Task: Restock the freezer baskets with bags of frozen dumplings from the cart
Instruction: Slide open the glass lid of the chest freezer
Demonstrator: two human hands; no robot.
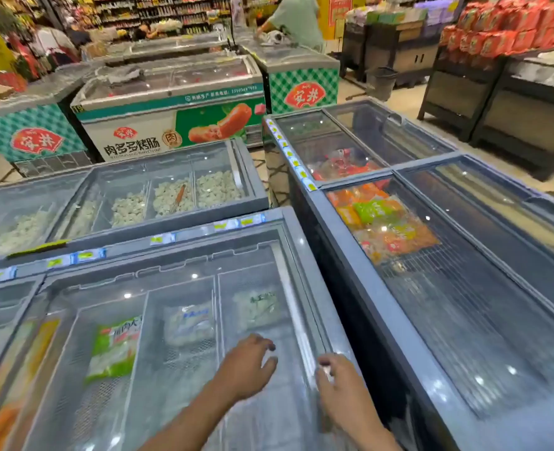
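Both hands empty — left hand [248,366] loose on the lid [184,336], right hand [337,382] at its edge — so it needs sliding open; few bags [114,349] inside, cart unseen.

A freezer with a big sausage picture [171,125] stands far off at the back. Orange and green snack bags [379,219] lie under glass up to the right. A person in a green shirt [296,19] leans over a far freezer.
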